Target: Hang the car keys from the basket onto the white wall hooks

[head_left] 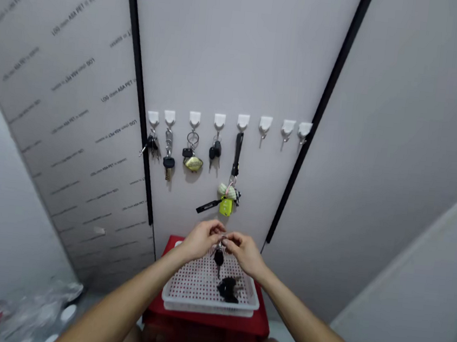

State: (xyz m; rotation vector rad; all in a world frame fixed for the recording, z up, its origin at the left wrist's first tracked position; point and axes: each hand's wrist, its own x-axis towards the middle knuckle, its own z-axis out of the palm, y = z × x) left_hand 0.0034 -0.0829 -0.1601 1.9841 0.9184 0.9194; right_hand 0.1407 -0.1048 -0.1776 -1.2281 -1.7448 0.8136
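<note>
My left hand (pixel 206 238) and my right hand (pixel 241 249) meet over a white perforated basket (pixel 188 284). Both pinch the top of a bunch of keys (pixel 219 257), whose black key head and metal blade hang down between them. Below, toward the basket's right side, lies a dark heap of keys (pixel 228 289). On the wall above my hands, a key set with a black strap and a lime-green tag (pixel 226 206) hangs from a white hook (pixel 243 122). The ring between my fingertips is too small to make out clearly.
More keys hang to the left, among them a set with a gold-coloured fob (pixel 193 163). Bare white hooks (pixel 265 124) continue to the right. A red stool or table (pixel 204 321) bears the basket. Crumpled clear plastic (pixel 29 313) lies at lower left.
</note>
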